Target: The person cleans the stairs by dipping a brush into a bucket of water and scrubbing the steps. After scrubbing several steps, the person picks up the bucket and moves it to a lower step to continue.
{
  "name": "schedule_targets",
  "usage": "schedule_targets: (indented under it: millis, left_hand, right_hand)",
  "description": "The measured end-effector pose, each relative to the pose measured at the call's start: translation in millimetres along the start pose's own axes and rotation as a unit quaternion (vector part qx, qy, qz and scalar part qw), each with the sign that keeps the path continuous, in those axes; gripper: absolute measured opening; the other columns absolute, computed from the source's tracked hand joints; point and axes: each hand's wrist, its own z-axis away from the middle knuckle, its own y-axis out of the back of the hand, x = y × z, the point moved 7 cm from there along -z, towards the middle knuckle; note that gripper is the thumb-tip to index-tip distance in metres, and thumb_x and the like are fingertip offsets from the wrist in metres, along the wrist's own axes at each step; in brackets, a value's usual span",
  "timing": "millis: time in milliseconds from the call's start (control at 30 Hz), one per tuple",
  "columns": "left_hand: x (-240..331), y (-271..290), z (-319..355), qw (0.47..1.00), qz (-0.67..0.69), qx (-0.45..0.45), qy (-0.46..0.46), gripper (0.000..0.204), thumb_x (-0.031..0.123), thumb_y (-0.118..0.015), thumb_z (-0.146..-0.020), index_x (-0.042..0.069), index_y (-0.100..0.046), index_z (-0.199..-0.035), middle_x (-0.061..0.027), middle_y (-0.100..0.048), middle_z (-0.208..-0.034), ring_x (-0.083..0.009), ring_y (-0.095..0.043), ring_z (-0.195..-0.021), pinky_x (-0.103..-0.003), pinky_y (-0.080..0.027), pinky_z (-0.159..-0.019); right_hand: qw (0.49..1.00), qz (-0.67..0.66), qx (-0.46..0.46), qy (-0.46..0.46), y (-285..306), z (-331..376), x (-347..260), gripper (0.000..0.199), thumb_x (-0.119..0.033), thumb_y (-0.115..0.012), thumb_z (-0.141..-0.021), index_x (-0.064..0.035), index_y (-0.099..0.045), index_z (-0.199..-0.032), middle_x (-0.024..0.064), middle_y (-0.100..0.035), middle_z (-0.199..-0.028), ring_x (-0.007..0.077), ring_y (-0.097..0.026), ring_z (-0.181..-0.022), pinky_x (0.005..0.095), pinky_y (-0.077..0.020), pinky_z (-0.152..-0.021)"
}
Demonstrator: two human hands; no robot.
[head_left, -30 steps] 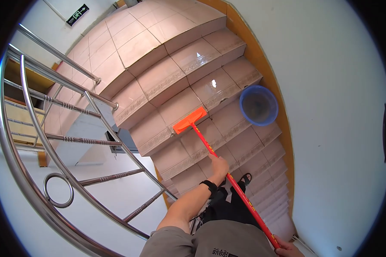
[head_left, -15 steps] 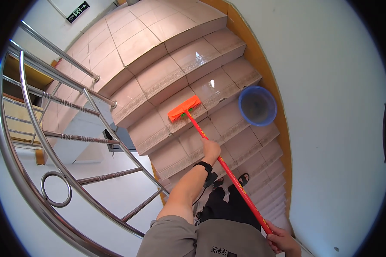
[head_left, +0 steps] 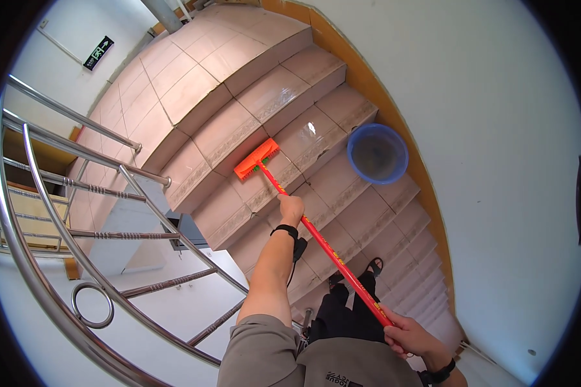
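Note:
A long-handled floor scrub brush (head_left: 332, 253) runs slantwise across the view, with a red pole and an orange head. My left hand (head_left: 292, 208) is wrapped round the pole partway down toward the head. Close to my body, my right hand (head_left: 408, 333) grips the pole's upper end. The orange brush head (head_left: 257, 159) rests on the tread of a pink tiled stair, its green and dark bristles facing down. Wet shine shows on the stair tread (head_left: 310, 132) beside it.
A blue plastic basin (head_left: 394, 138) of murky water stands on a step by the right wall (head_left: 497, 161). A stainless steel railing (head_left: 29, 258) curves along the left. My sandalled feet (head_left: 374, 266) are on lower steps. A landing (head_left: 193, 71) lies above.
The brush head has slid left and slightly up along the step. Both hands have moved with the pole, the right one up into fuller view. The whole view has shifted a little.

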Motion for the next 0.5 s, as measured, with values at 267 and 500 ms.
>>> schedule_targets:
  millis: [267,500]
  left_hand:
    - [-17,-21,16,1.000,0.019,-0.006,-0.001,0.043,0.013,-0.054,-0.092,-0.009,-0.037,-0.125,-0.0376,-0.062,-0.115,-0.0493,-0.062,-0.113,-0.050,-0.048,-0.096]
    - [-15,-49,126,0.999,0.037,-0.025,-0.023,0.041,0.015,-0.055,-0.093,-0.007,-0.037,-0.124,-0.0345,-0.065,-0.106,-0.0494,-0.064,-0.103,-0.053,-0.049,-0.089]
  right_hand:
    - [1.000,0.003,-0.014,0.001,20,19,15,0.074,-0.011,-0.047,-0.104,-0.0274,-0.007,-0.164,0.0006,-0.050,-0.076,0.0075,-0.046,-0.050,0.0235,-0.0423,-0.042]
    - [0.998,-0.013,0.031,-0.052,51,81,71,0.073,-0.007,-0.048,-0.102,-0.0232,-0.013,-0.164,0.0019,-0.049,-0.076,0.0088,-0.045,-0.050,0.0242,-0.0401,-0.044]
